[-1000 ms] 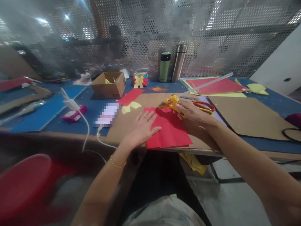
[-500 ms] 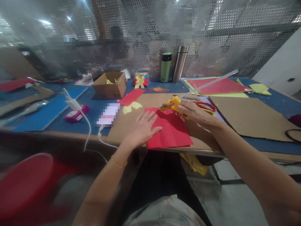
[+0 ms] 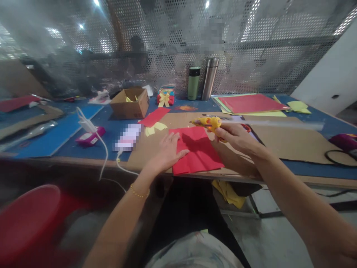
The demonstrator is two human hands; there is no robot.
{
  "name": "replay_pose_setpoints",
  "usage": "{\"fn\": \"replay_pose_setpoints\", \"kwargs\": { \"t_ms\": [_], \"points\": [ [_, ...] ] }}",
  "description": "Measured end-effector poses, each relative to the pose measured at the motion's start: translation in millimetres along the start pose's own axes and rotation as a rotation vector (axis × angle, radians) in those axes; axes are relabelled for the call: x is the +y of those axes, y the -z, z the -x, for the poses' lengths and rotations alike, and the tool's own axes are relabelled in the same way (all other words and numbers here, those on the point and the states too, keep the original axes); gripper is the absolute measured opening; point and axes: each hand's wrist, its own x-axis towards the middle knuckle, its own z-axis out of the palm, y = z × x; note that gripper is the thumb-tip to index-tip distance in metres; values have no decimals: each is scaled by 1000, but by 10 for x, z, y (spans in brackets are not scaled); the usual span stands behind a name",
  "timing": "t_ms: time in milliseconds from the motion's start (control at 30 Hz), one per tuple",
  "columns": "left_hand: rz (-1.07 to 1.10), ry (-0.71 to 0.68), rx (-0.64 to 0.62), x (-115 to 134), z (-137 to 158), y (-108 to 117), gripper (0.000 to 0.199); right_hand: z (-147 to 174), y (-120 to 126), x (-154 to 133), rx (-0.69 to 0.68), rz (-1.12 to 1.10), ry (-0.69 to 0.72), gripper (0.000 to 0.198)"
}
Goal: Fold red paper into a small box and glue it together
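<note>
A red sheet (image 3: 196, 156), apparently folded, lies on a brown cardboard sheet (image 3: 147, 152) at the table's front edge. Flat on the red sheet's left side rests my left hand (image 3: 169, 149), fingers spread. My right hand (image 3: 232, 137) is wrapped round the handle of a yellow hot glue gun (image 3: 208, 123), held above the upper right of the red sheet with its nozzle pointing left. A long clear glue stick (image 3: 279, 123) sticks out of its back to the right, blurred. Past the cardboard's left edge lies a pixelated phone (image 3: 128, 137) on a white cable.
Behind are a cardboard box (image 3: 131, 104), a small gift box with a yellow bow (image 3: 164, 98), a green flask (image 3: 193, 83) and a steel flask (image 3: 210, 80). To the right lie coloured sheets (image 3: 253, 103) and another cardboard piece (image 3: 292, 139). A red stool (image 3: 30, 219) stands lower left.
My right hand has turned the glue gun, so its glue stick has swung down from slanting upward to nearly level. My left hand still presses on the red sheet. The view has shifted slightly.
</note>
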Motion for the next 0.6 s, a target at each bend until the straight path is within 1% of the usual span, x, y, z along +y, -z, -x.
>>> {"fn": "replay_pose_setpoints", "kwargs": {
  "t_ms": [67,133,200,267,333,400,500,567,600],
  "points": [
    [9,4,6,-7,-8,-1,76,102,7,28,51,85,55,44],
    [6,-12,17,-31,-24,-8,74,222,25,45,82,157,145,38],
    [0,-23,43,-78,-49,-23,71,345,85,52,115,236,223,39],
    [-12,-45,80,-140,-83,-43,69,450,209,76,153,344,238,40],
    [-19,-77,111,-195,-115,-59,67,531,402,143,192,479,161,41],
    [-28,-96,120,-228,-132,-64,67,597,642,256,214,621,25,43],
    [-42,-103,121,-227,-118,-54,69,694,985,485,212,825,-176,41],
    [-50,-102,121,-201,-93,-44,68,769,1144,653,199,912,-282,36],
    [-52,-100,118,-183,-79,-39,68,809,1197,736,192,942,-299,32]
  ]
}}
